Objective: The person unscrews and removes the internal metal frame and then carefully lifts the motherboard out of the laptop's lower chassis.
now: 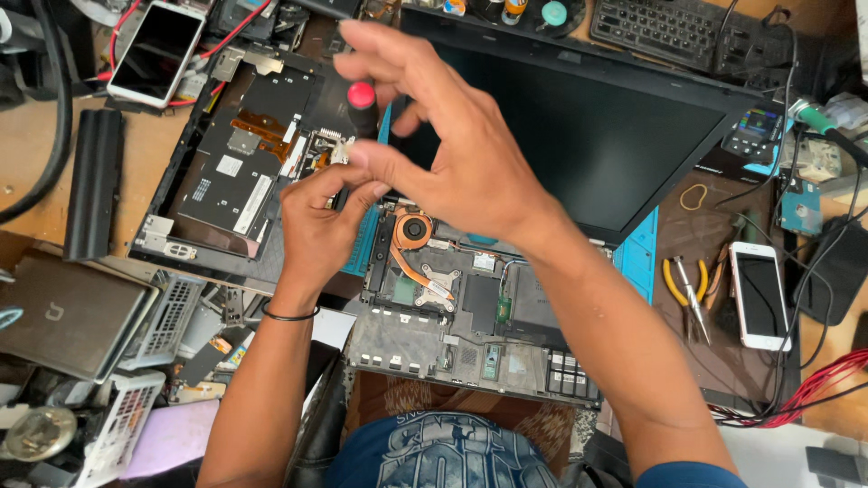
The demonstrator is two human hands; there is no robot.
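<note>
While the left hand (316, 221) pinches the screwdriver (362, 107) shaft and the right hand (443, 136) hovers fingers spread over its red cap, a slip could gouge the bare laptop board (452, 298) imo.

An electronics repair workshop. An opened laptop chassis (470, 307) with exposed copper heatsink and fan occupies the frame centre. Detached laptop panel (240, 154) upper left; yellow-handled pliers (687, 289), phones and loose red wiring (814, 384) at right.

2 white phones (155, 51) (759, 295), yellow-handled pliers (684, 287), black keyboard (666, 29), black battery bar (93, 182)
</note>
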